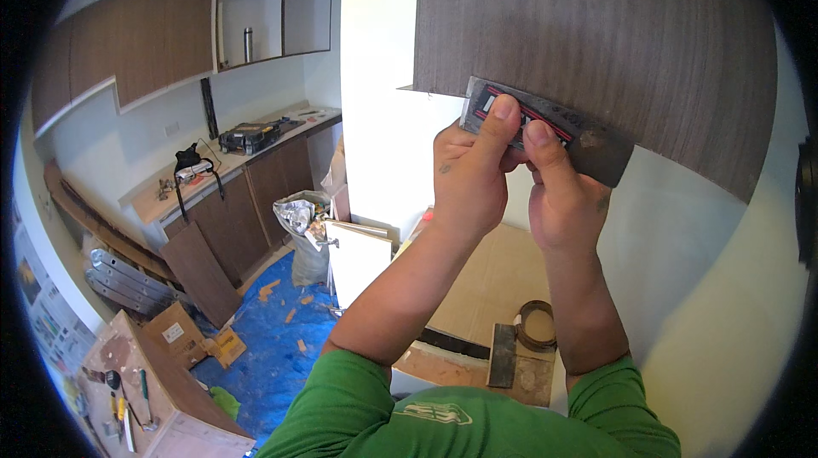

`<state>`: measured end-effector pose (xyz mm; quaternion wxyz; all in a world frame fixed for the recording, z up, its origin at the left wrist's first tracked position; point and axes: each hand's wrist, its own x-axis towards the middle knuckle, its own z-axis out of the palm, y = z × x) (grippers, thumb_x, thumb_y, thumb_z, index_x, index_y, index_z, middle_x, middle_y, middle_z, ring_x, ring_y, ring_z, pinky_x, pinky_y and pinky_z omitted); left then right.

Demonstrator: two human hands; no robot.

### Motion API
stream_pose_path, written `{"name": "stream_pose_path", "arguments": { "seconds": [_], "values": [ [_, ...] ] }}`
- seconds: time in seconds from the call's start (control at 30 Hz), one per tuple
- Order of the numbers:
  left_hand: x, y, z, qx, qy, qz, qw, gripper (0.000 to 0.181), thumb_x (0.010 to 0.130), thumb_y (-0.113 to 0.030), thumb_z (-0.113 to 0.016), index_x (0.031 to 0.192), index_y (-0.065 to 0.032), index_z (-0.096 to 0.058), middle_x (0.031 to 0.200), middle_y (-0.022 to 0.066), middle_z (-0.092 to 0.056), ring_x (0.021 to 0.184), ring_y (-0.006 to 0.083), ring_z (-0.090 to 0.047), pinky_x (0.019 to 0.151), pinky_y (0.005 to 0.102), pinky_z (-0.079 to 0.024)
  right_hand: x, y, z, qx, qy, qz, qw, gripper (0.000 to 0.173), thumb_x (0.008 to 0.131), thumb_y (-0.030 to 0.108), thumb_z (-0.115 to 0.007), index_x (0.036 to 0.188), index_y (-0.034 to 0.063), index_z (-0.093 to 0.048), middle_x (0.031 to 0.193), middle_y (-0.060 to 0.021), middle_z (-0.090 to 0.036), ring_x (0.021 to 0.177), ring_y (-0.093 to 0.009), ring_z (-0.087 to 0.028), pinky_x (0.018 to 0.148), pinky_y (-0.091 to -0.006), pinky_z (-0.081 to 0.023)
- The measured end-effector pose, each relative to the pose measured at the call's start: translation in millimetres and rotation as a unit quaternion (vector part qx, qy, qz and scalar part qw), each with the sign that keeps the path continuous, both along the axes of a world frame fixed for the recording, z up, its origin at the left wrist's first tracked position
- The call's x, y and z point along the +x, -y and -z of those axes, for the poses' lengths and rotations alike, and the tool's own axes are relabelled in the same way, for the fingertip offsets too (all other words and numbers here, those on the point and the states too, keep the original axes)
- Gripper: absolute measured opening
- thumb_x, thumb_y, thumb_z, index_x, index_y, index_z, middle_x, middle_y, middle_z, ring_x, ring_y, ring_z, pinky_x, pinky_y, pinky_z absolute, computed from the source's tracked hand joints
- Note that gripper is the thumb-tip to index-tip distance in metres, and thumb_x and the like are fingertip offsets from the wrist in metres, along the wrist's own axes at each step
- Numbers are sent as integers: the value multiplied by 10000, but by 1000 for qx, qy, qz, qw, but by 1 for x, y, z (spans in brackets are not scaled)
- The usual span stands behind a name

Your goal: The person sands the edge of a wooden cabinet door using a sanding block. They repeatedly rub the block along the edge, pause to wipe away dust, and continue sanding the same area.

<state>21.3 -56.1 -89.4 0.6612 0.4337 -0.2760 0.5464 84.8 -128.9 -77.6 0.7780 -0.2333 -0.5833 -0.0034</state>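
Observation:
Both my hands hold one flat, dark rectangular tool [597,148] with a pale worn end and a label with red stripes; its exact kind I cannot tell. My left hand [476,170] grips it near the pale end, thumb on the label. My right hand [565,193] grips it beside the left, thumb also on its face. The tool lies tilted across the lower edge of a dark wood-grain cabinet panel [575,42]. A thin strip [438,93] sticks out along the panel's lower left edge.
Below my arms, a dark block [503,356] and a roll of edge banding [537,326] lie on boards. Hand tools [121,410] rest on a wooden box at lower left. A blue tarp [275,343], a full sack [311,260], cardboard boxes [176,333] and a folded ladder [131,282] stand around the floor.

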Motion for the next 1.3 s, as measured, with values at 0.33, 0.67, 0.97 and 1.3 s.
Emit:
{"name": "stream_pose_path", "arguments": {
  "seconds": [0.33, 0.67, 0.97, 1.3],
  "values": [
    [-21, -24, 5, -7, -52, -25, 998, 222, 960, -260, -580, 936, -44, -621, 882, 61, -671, 747, 121, -636, 633, 269, -513, -23, -11, 6, -41, 7, 37, 998, 211, 872, 155, -707, 1010, -1, -671, 978, -74, -683, 901, -141, -632, 828, -292, -504],
    [4, -2, 4, 27, -29, 41, 998, 217, 967, -209, -568, 882, -27, -652, 846, 68, -680, 726, 127, -670, 642, 283, -585, 6, 4, 11, 25, 49, 78, 995, 142, 918, 67, -587, 1016, -16, -648, 943, -83, -670, 819, -134, -614, 737, -279, -500],
    [7, 2, 8, -17, -30, -2, 999, 225, 954, -223, -592, 872, -20, -642, 833, 62, -666, 692, 121, -631, 617, 269, -532, 7, -4, 16, 23, -8, -18, 1000, 156, 893, 79, -646, 1018, -11, -668, 956, -74, -684, 866, -130, -626, 798, -266, -496],
    [-3, -8, 6, -13, 10, 41, 999, 181, 963, -180, -566, 924, -17, -635, 887, 80, -676, 763, 141, -669, 655, 292, -577, -2, -2, 3, 20, 85, 44, 995, 181, 905, 50, -602, 1078, 0, -616, 1026, -70, -658, 917, -123, -607, 800, -257, -487]
  ]
}}
